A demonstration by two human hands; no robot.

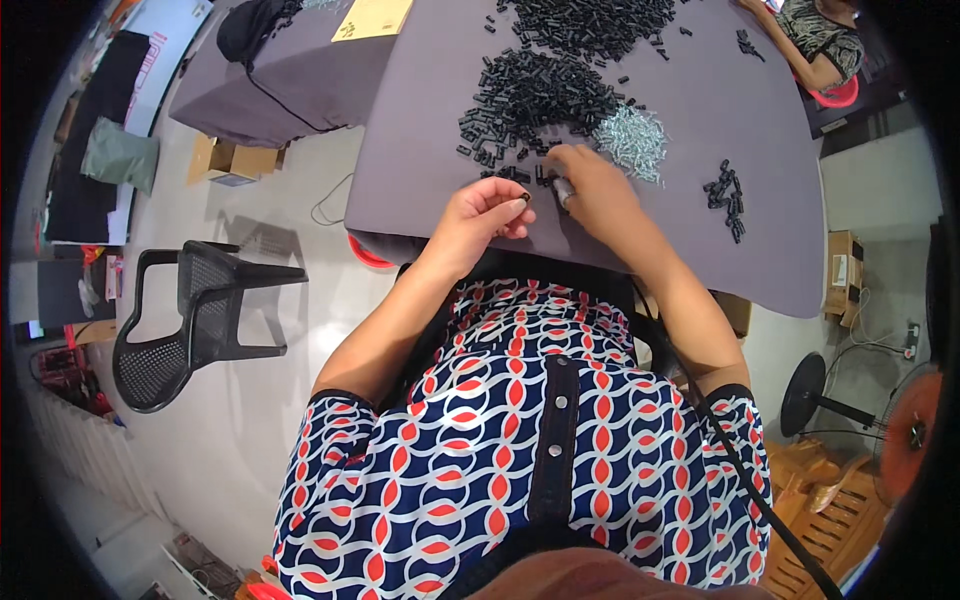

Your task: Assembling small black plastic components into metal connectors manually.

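My left hand [487, 218] is closed in a pinch near the table's front edge, with a small black tubular piece [525, 198] between thumb and forefinger. Just right of it, my right hand [592, 190] is lowered to the tabletop with its fingers curled; what they hold is hidden. A few loose black pieces [543, 174] lie by those fingertips. Beyond both hands spreads a heap of short black tubular pieces [530, 95]. A pile of small silvery pieces [632, 142] sits against its right side, close past my right hand.
A second black heap [590, 25] lies farther back on the grey-covered table [420, 130]. To the right is a small cluster of black pieces [725, 200]. Another person's arm [800, 55] rests at the far right corner. A black chair [205, 315] stands left, a fan [905, 430] right.
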